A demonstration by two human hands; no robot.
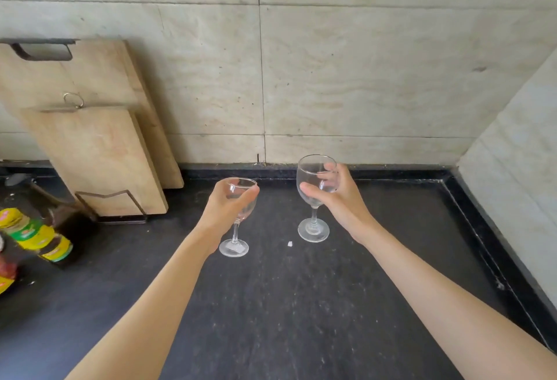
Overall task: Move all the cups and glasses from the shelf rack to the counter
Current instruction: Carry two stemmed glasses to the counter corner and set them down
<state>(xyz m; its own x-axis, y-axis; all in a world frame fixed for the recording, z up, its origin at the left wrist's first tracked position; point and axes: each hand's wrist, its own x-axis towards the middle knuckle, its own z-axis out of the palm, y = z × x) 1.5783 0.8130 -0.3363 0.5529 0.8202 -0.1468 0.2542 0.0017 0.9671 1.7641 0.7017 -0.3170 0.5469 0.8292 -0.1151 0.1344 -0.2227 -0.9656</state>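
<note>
Where the dark, dusty counter (301, 304) runs into the corner of pale tiled walls, right of the leaning cutting boards (99, 150), the left hand (224, 207) and right hand (337, 195) each grip an upright wine glass, left glass (238, 222) and right glass (315, 198), their feet seemingly resting on it.

Dark black stone counter (301, 304), kinda dusty and speckled, with a raised black lip along the back and right edge. Two clear stemmed wine glasses stand upright on it, one on the left (238, 216) and a taller-looking one on the right (315, 198), near each other but apart. A tiny white crumb (290, 244) lies between their bases. At left, two pale wooden cutting boards (99, 144) sit in a thin wire rack (120, 207), next to dark sauce bottles with yellow-green labels (39, 238).
</note>
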